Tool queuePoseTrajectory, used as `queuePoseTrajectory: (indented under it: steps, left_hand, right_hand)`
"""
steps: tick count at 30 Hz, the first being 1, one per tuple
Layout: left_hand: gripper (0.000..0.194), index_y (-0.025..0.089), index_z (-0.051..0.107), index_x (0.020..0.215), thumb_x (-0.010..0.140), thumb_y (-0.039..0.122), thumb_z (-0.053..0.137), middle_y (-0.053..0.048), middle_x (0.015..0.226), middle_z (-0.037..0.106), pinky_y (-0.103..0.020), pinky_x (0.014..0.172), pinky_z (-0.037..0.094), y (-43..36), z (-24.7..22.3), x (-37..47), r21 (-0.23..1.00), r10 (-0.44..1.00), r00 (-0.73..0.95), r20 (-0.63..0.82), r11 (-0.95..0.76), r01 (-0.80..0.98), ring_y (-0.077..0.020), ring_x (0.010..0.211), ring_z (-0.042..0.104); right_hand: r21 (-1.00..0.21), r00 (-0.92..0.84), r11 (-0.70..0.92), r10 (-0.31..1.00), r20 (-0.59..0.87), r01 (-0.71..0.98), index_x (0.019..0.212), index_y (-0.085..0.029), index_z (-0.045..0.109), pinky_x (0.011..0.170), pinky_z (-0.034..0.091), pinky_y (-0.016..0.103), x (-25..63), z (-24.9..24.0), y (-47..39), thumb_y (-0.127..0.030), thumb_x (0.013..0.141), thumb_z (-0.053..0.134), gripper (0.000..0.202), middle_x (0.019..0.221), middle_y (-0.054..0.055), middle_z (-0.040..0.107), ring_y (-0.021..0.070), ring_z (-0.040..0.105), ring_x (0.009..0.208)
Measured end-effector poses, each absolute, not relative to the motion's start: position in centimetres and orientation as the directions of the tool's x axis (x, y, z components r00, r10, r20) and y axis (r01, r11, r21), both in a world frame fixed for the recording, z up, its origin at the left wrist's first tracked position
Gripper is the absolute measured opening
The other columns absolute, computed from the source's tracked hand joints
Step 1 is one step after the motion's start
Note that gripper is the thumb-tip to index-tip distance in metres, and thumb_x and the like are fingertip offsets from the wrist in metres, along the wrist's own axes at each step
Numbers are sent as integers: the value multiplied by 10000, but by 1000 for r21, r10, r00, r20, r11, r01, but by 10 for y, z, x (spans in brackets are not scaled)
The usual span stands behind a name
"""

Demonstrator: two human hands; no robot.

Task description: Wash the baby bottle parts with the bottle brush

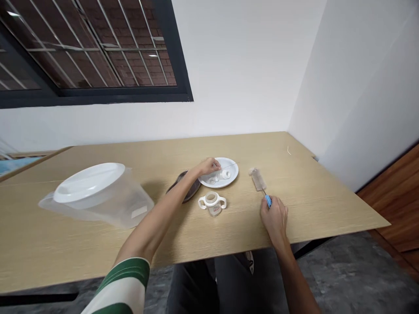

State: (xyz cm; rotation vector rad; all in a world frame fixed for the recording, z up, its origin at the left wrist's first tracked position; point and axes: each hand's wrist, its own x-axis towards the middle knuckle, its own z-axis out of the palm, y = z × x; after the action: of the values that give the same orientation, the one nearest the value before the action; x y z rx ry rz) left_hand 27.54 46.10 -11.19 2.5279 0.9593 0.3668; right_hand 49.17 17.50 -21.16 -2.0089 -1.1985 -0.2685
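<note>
My left hand (209,166) is over the far-left part of a white oval plate (218,186), its fingers pinched on a thin rod (230,166) that points right across the plate. On the plate lie a white ring-shaped cap (225,174) and small clear parts. My right hand (275,218) is closed round the blue handle of a bottle brush (258,179), whose bristle head points away from me over the table. Between my hands, nearer to me, a small clear bottle with two white handles (214,209) stands upright with its mouth uncovered.
A dark oval dish (193,192) is partly hidden behind my left forearm. On the left lies a large translucent pitcher with a white lid (127,200). A small bent white strip (288,150) lies far right on the wooden table (314,192). A barred window is above.
</note>
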Motion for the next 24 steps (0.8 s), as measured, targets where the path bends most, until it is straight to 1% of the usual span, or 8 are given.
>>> queuePoseTrajectory:
  steps: [5,8,9,12,16,18,20,24]
  left_hand:
    - [417,156,721,835,780,554,610,-126,1073,677,-342,915,439,449,-105,266,529,659,719,223,-701,478,-239,978,600]
    - [516,139,672,902,802,641,603,-151,1170,647,-361,924,455,431,-100,249,699,751,547,371,-613,368,-253,1061,606]
    - [559,131,635,920,790,674,608,-160,1119,660,-358,881,477,425,-99,243,781,800,455,391,-550,296,-251,1019,627]
    - [614,134,563,973,737,690,679,-147,1083,665,-307,773,505,410,-101,223,931,909,261,326,-357,81,-221,938,660]
    - [621,131,562,885,593,613,824,-122,1017,684,-273,806,519,401,-105,208,975,961,191,198,-173,-140,-190,923,668]
    - [602,136,560,886,551,523,877,-99,999,688,-284,841,531,398,-107,203,962,969,148,198,-164,-219,-175,904,672]
    - [610,143,558,941,525,417,912,-87,1017,686,-292,852,544,393,-111,197,942,973,102,205,-168,-290,-165,886,679]
    - [725,145,561,1120,513,308,922,-120,1061,681,-320,831,563,381,-121,186,932,975,99,199,-157,-328,-189,859,694]
  right_hand:
    - [-564,571,-252,646,507,787,929,-132,617,774,336,357,492,-209,176,-342,947,444,273,872,108,639,249,568,838]
    - [-634,587,-172,610,533,754,971,-123,582,798,383,363,491,-206,174,-381,951,414,309,929,140,631,266,568,893]
    - [-676,604,-143,605,518,723,1000,-126,566,786,396,358,490,-205,173,-397,955,406,318,944,140,634,262,573,890]
    - [-816,649,-55,638,414,575,1098,-149,512,697,412,324,489,-200,173,-418,958,412,320,897,90,652,219,596,775]
    - [-908,632,37,706,320,418,1153,-146,530,614,411,287,493,-178,182,-499,915,513,426,779,44,639,179,563,643]
    - [-898,581,76,738,343,433,1110,-131,601,665,431,291,494,-159,194,-562,912,511,483,848,82,663,191,590,725]
    - [-829,473,118,773,423,547,981,-129,663,727,425,298,493,-136,212,-573,946,446,495,916,112,675,203,604,812]
    - [-689,320,156,799,510,708,968,-153,628,659,370,273,482,-100,266,-584,963,407,484,780,52,636,171,569,706]
